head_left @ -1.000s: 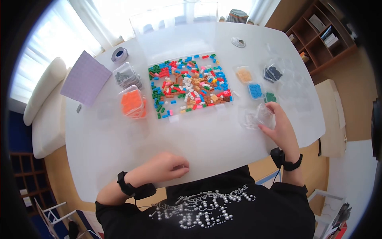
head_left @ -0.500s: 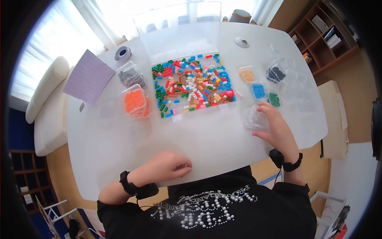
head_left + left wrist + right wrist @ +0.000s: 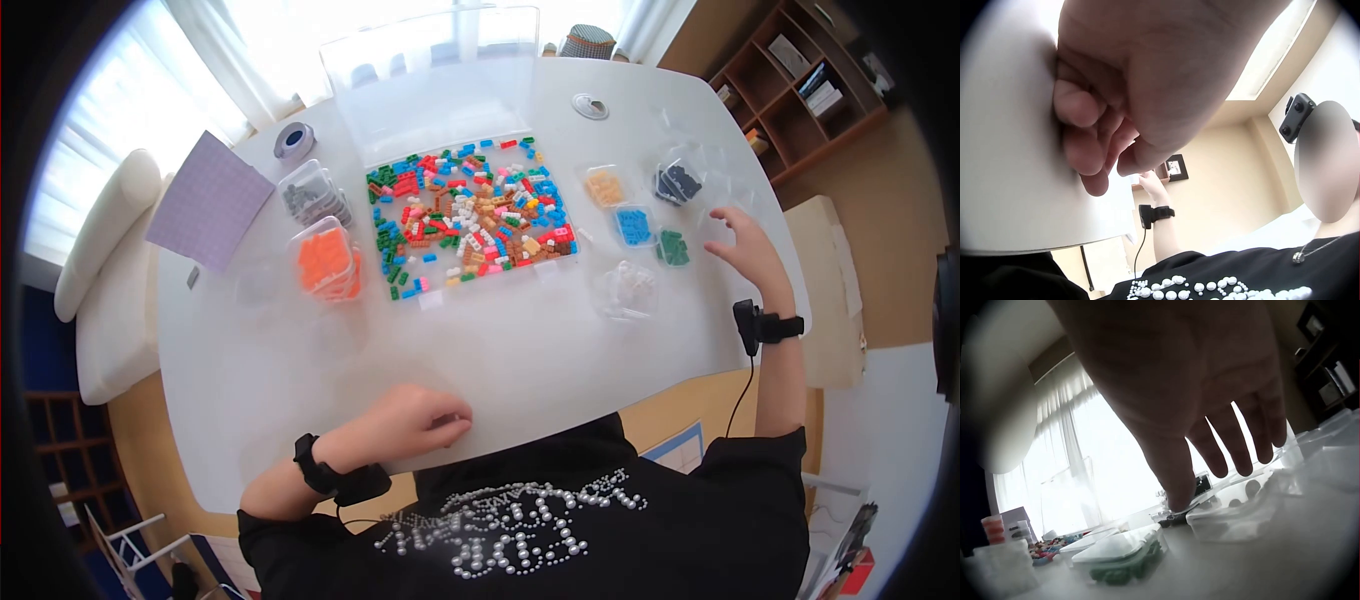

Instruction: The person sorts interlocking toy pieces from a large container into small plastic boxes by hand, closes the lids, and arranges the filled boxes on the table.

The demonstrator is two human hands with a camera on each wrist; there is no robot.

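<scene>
My right hand [image 3: 752, 250] hangs over the right side of the table with its fingers spread and nothing in them. In the right wrist view its fingers reach down above a clear plastic box [image 3: 1235, 526], and a lidded box of green bricks [image 3: 1124, 559] stands beside that. Left of this hand in the head view are boxes of green bricks [image 3: 674, 246], blue bricks [image 3: 633, 226] and clear or white pieces [image 3: 627, 290]. Near the front edge, my left hand [image 3: 420, 418] rests on the table, fingers loosely curled; the left wrist view shows nothing held.
A wide clear case [image 3: 430, 110] with its lid raised holds many mixed-colour bricks. Left of it stand boxes of orange bricks [image 3: 327, 262] and grey bricks [image 3: 315, 195], a tape roll [image 3: 294, 141] and a purple sheet [image 3: 210, 200]. Boxes of tan bricks [image 3: 604, 186] and black bricks [image 3: 680, 183] stand right.
My right hand has let go of the clear box by the green bricks and moved right and away, toward the clear boxes at the right edge. The left hand stays put.
</scene>
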